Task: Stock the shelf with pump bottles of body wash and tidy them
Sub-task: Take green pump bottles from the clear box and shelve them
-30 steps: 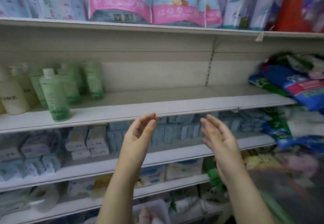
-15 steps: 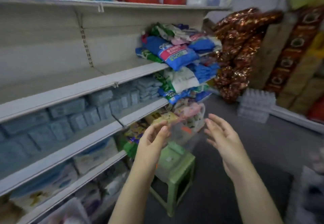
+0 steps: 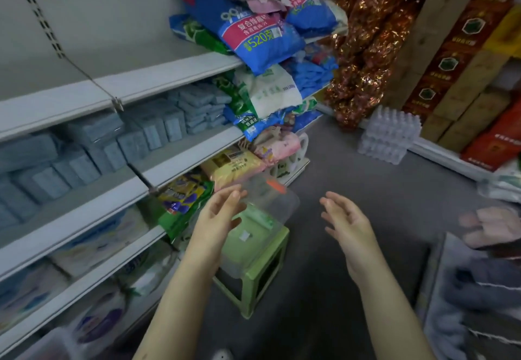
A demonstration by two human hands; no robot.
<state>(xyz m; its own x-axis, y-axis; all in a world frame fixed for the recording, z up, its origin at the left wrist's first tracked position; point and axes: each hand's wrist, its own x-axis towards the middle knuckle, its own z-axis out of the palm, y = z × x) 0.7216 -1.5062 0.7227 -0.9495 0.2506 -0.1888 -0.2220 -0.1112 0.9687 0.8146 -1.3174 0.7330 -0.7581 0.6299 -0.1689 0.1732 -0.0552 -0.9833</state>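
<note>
Head view: I see grey floor [image 3: 352, 167] open between the shelf [image 3: 169, 74] on my left and stacked boxes [image 3: 462, 83] on my right. The shelf's bare front edge runs lower-left to upper-right. My left hand [image 3: 217, 218], over a green stool [image 3: 262, 269], and right hand [image 3: 348, 225] hover apart, fingers loosely spread, holding nothing. Where the pump bottles are I cannot tell.

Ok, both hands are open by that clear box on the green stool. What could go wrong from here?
1. The clear box looks wider than the seat of the green stool. With only the left hand at it and the right hand apart, a one-sided pull could tip it.
2. The blue bag overhangs its shelf edge nearby, so bumping that pile while lifting might bring bags down.
</note>
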